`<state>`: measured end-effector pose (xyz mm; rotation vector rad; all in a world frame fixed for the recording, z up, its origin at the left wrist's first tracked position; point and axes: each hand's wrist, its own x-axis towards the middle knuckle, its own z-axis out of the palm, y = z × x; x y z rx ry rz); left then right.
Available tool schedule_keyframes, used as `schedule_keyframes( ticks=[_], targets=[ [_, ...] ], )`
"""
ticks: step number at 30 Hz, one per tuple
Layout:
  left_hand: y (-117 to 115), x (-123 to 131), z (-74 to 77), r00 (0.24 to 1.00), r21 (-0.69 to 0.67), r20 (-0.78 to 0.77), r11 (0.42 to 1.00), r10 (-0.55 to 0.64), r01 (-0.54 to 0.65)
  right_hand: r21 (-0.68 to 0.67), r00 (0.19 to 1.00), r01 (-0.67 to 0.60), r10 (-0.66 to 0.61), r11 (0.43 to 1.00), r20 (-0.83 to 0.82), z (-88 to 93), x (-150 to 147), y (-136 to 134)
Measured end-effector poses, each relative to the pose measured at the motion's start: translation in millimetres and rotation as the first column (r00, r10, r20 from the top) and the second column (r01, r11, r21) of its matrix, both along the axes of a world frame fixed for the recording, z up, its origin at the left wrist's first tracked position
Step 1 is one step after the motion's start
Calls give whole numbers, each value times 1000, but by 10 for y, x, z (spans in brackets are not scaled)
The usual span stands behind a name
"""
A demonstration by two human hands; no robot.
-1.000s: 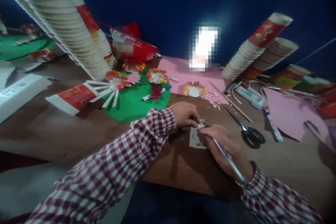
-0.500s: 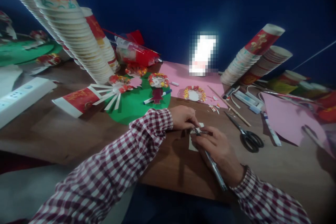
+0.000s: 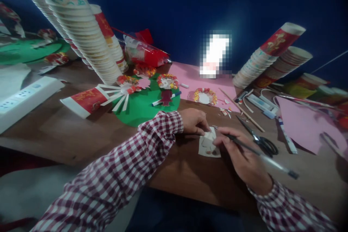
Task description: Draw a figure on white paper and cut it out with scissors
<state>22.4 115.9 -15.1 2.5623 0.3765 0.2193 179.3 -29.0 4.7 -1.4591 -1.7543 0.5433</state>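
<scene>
My left hand [image 3: 194, 120] has its fingers curled together and pinned on the upper edge of a small cream paper piece [image 3: 208, 148] lying on the table. Dark drawn lines and two roundish marks show on that paper. In my right hand [image 3: 246, 161] is a pen [image 3: 258, 152] with a clear barrel, gripped between thumb and fingers just right of the paper. Its dark-capped back end points to the lower right, partly blurred. Beyond my left hand lies a green paper disc [image 3: 127, 114]. Black-handled scissors [image 3: 268, 145] rest beyond my right hand.
Tall stacks of paper cups stand at left [image 3: 89, 36] and lean at right [image 3: 265, 56]. A cup cut into strips [image 3: 87, 101] lies near the green disc. Pink paper [image 3: 185, 70], a wooden stick [image 3: 241, 110], a marker [image 3: 288, 137] and a power strip [image 3: 29, 98] are around.
My right hand has lifted and drawn back from the paper, and the pen has swung round toward the right. More of the drawing is uncovered. My left hand remains on the paper.
</scene>
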Motion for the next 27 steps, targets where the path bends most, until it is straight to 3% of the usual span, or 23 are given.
schedule_keyframes(
  ticks=[3, 9, 14, 20, 27],
  targets=[
    [-7, 4, 6, 1000, 3, 3, 1000, 0, 0, -66, 999, 37, -36, 997, 11, 13, -20, 78],
    [-15, 12, 17, 1000, 43, 16, 999, -16, 15, 8, 984, 6, -8, 1000, 179, -76, -139, 207],
    [12, 10, 17, 999, 50, -14, 998, -38, 39, -123, 986, -9, 29, 992, 164, -132, -166, 184],
    [35, 20, 0, 998, 61, 6, 996, -69, 68, -16, 968, 3, 1, 1000, 251, -144, -158, 227],
    [20, 17, 6, 998, 74, -14, 996, -54, 55, -76, 973, -18, 34, 997, 228, -146, -161, 226]
  ],
)
